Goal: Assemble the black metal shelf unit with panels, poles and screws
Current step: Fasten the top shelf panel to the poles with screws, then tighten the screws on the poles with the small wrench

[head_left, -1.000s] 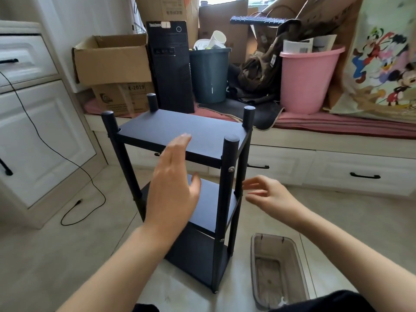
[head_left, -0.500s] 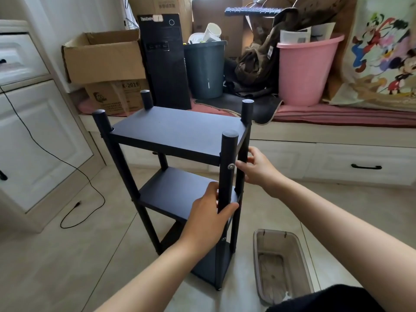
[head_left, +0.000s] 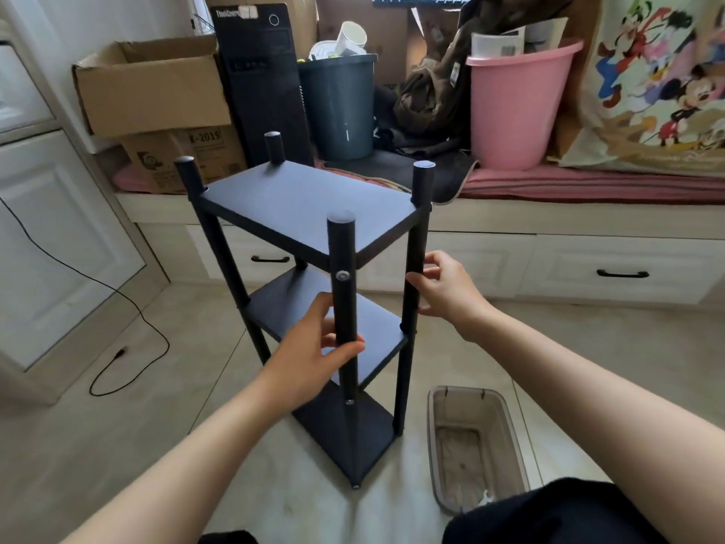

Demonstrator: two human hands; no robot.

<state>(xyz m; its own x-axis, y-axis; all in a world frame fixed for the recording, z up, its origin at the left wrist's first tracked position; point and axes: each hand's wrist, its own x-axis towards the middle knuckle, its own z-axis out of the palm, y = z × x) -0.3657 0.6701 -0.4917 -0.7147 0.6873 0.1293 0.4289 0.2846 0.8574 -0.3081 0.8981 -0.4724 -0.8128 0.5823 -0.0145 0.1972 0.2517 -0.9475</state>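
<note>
The black metal shelf unit point(head_left: 302, 206) stands upright on the floor with three panels and several poles joined. A silver screw head point(head_left: 342, 275) shows on the near pole point(head_left: 342, 249) just under the top panel. My left hand point(head_left: 314, 349) grips that near pole between the top and middle panels. My right hand point(head_left: 445, 284) holds the right rear pole point(head_left: 416, 245) at about the same height, fingers curled round it.
A clear brown plastic tray point(head_left: 472, 445) lies on the floor right of the shelf. Behind stand a window bench with cardboard boxes point(head_left: 153, 84), a black computer tower point(head_left: 259, 72), a grey bin point(head_left: 339, 104) and a pink bucket point(head_left: 514, 104). A black cable point(head_left: 129, 308) trails left.
Both hands went from hovering open near the shelf to gripping two poles. The shelf has since turned, bringing its near corner pole toward me.
</note>
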